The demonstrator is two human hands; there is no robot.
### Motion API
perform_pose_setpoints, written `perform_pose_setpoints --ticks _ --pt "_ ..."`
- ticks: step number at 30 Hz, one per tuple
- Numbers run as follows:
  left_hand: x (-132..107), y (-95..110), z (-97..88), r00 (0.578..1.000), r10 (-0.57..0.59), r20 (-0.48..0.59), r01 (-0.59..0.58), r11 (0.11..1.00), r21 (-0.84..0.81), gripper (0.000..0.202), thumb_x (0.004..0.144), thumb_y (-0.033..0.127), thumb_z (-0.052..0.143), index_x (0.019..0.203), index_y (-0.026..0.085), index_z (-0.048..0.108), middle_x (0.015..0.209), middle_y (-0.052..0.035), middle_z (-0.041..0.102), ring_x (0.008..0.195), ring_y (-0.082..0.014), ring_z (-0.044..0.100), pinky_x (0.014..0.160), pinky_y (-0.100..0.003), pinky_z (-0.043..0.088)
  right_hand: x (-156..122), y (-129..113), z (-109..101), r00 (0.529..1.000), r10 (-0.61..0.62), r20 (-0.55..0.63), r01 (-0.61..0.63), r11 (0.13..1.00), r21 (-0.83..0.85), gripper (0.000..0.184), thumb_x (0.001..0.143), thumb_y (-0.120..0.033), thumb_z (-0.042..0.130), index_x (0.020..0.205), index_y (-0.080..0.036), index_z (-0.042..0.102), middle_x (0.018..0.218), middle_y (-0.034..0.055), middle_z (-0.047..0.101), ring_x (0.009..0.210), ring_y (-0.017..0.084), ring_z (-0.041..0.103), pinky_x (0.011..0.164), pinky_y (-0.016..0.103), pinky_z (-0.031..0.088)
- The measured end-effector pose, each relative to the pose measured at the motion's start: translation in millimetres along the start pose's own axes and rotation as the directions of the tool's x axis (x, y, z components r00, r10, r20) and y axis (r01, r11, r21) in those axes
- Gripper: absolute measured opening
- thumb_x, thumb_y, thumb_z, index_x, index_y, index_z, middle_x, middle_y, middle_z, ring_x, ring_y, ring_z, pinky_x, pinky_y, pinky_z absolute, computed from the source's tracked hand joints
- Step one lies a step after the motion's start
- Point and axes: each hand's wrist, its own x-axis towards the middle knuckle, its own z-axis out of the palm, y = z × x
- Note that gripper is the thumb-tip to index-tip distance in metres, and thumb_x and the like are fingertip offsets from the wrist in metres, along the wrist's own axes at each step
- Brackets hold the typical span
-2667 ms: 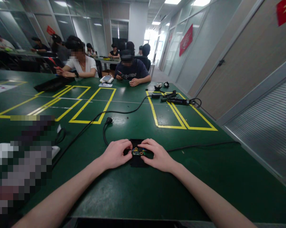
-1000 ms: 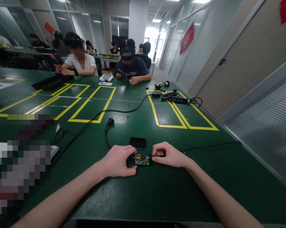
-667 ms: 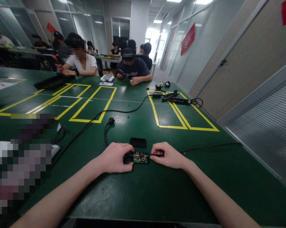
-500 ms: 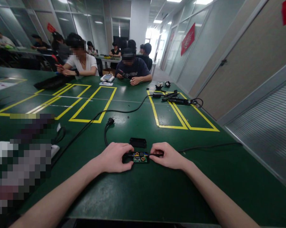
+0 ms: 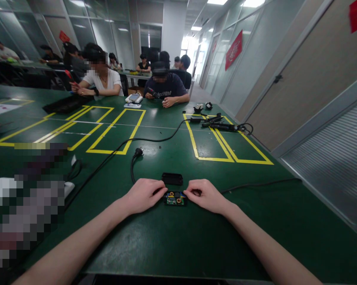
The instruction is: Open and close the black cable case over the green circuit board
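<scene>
A small green circuit board (image 5: 174, 198) with copper coils sits in a black case half on the green table (image 5: 178, 241). My left hand (image 5: 144, 194) grips its left end with curled fingers. My right hand (image 5: 206, 194) pinches the right end, where a thin black cable (image 5: 261, 183) leads off to the right. A separate black case lid (image 5: 172, 178) lies flat just behind the board, between my two hands.
A black power cord with a plug (image 5: 136, 152) curls behind my left hand. Yellow tape rectangles (image 5: 116, 132) mark the table. Black tools and cables (image 5: 222, 126) lie at the far right. Several people sit at the far end; a blurred patch covers the left.
The black lid, under the board 2.7 s ago, now lies apart behind it. Over the last second my hands closed in on the board's ends.
</scene>
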Motion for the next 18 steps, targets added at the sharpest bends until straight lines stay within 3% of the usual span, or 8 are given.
perform_pose_setpoints --ticks 4,8,12,18 --pt "0.2 2.4 1.9 1.000 -0.015 -0.011 0.015 1.000 -0.028 0.026 0.103 0.036 0.054 0.089 0.020 0.068 0.077 -0.0003 0.070 0.069 -0.0168 0.065 0.065 -0.025 0.042 0.2 -2.0 2.1 0.999 0.026 -0.029 -0.027 0.999 -0.020 0.035 0.095 -0.031 0.061 0.063 -0.019 0.058 0.062 -0.0010 0.054 0.057 0.012 0.047 0.058 0.027 0.030" --pt "-1.3 5.0 5.2 0.999 -0.014 -0.029 0.010 0.991 -0.132 0.016 0.101 0.030 0.057 0.098 0.021 0.069 0.078 0.0020 0.070 0.067 -0.0142 0.064 0.067 -0.024 0.043 0.9 -3.8 2.1 0.999 0.048 0.000 -0.048 0.997 -0.052 0.038 0.095 -0.029 0.060 0.060 -0.019 0.054 0.059 -0.0020 0.052 0.054 0.011 0.043 0.058 0.027 0.028" --pt "-3.1 3.9 6.1 0.998 0.003 -0.069 -0.016 0.981 -0.196 0.017 0.097 0.032 0.063 0.087 0.019 0.069 0.074 0.0016 0.067 0.065 -0.0129 0.061 0.064 -0.023 0.042 0.2 -3.2 1.7 0.999 0.046 -0.003 -0.047 0.998 -0.052 0.039 0.096 -0.031 0.059 0.060 -0.018 0.056 0.060 -0.0016 0.052 0.055 0.011 0.044 0.058 0.027 0.029" --pt "-2.7 -1.9 -1.3 0.997 0.065 -0.043 -0.073 0.966 -0.247 0.013 0.091 0.029 0.067 0.084 0.018 0.071 0.076 -0.0007 0.067 0.070 -0.0134 0.061 0.064 -0.023 0.043 0.0 -4.1 2.4 1.000 0.017 -0.008 -0.017 1.000 -0.007 0.023 0.098 -0.030 0.057 0.084 -0.019 0.071 0.073 0.0022 0.064 0.065 0.014 0.054 0.062 0.027 0.037"
